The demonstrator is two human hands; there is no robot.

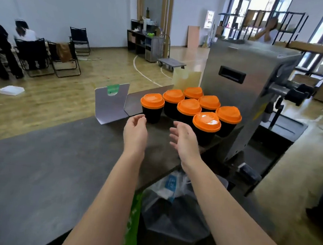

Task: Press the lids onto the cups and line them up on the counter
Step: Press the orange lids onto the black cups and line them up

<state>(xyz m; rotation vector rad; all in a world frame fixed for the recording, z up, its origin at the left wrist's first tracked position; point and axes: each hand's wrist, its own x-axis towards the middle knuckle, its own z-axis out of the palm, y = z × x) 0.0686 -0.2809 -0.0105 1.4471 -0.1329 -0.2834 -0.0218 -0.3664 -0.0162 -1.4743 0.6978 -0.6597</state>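
Both hands, left [135, 132] and right [184, 141], hover loose-fingered, holding nothing, near lidded cups [206, 126].

Seven black paper cups [152, 113], each capped with an orange plastic lid [152, 100], stand upright in two slanting rows on the dark grey counter [57, 153], just beside the steel machine [246, 86]. The cups cluster close together, several touching.

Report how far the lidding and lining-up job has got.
Done: all seven black cups on the counter wear orange lids. In hand: nothing; left hand and right hand hover open before the cluster. Left: perhaps straightening the bunch into a line.
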